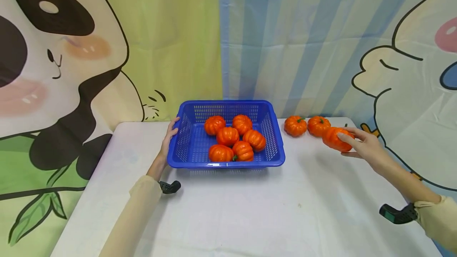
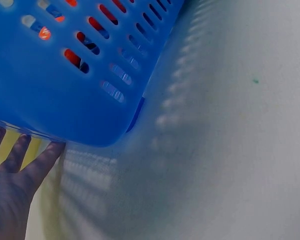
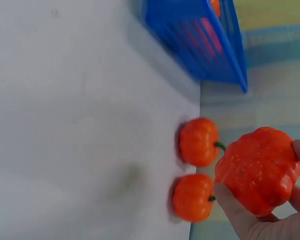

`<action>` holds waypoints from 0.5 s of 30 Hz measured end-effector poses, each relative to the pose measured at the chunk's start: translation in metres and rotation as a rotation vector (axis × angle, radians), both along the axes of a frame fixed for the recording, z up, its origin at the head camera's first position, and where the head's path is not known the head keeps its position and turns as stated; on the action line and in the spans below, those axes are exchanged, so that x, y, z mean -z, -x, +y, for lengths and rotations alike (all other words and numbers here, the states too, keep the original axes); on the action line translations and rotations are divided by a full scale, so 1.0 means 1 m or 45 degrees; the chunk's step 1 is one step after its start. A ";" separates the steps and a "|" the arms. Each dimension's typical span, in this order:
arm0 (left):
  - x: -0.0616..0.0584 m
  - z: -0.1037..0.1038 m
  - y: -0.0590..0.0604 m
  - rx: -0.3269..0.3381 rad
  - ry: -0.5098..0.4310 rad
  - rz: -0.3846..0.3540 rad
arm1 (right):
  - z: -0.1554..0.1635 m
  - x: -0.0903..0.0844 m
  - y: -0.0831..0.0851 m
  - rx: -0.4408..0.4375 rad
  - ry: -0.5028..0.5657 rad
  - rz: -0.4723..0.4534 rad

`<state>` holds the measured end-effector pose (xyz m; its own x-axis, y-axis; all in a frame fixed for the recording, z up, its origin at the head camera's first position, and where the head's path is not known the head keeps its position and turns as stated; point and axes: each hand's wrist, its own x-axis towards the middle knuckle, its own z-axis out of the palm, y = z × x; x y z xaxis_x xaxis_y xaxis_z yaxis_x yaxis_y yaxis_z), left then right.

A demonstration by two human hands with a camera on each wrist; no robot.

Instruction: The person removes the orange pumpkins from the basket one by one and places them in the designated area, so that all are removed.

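A blue slotted basket (image 1: 275, 130) stands mid-table with several small orange pumpkins (image 1: 227, 135) inside. My left hand (image 1: 169, 134) rests with straight fingers against the basket's left rim; in the left wrist view the fingers (image 2: 37, 167) lie under the basket's wall (image 2: 65, 95). At the right, my right hand (image 1: 358, 142) grips one orange pumpkin (image 1: 333, 139), seen close in the right wrist view as the held pumpkin (image 3: 257, 170). Two more pumpkins (image 1: 295, 125) (image 1: 317, 125) sit on the table beside it, also shown as two loose pumpkins (image 3: 197, 142) (image 3: 191, 197).
The white table (image 1: 250, 209) runs to a cartoon cloth backdrop (image 1: 285, 39) close behind the basket. The table's right edge lies just past my right hand.
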<state>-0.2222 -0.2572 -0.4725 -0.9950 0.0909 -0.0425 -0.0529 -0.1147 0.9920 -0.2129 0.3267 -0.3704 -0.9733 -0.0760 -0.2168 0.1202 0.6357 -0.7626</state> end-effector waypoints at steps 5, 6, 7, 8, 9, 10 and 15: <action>0.000 0.001 0.000 0.004 0.012 -0.004 | 0.019 0.006 0.011 0.030 -0.050 0.079; 0.000 0.001 0.000 0.004 0.009 -0.005 | 0.021 0.006 0.012 0.030 -0.053 0.092; -0.001 0.001 0.000 0.003 0.008 -0.005 | 0.024 0.007 0.014 0.034 -0.057 0.104; -0.001 0.001 0.000 0.002 0.007 -0.006 | 0.026 0.008 0.015 0.042 -0.065 0.113; -0.001 0.001 0.000 0.002 0.005 -0.008 | 0.028 0.009 0.017 0.052 -0.075 0.115; -0.001 0.001 0.000 0.001 0.004 -0.009 | 0.029 0.010 0.018 0.058 -0.081 0.115; 0.000 0.001 0.001 -0.004 0.010 -0.010 | 0.035 0.014 0.024 0.022 -0.153 0.074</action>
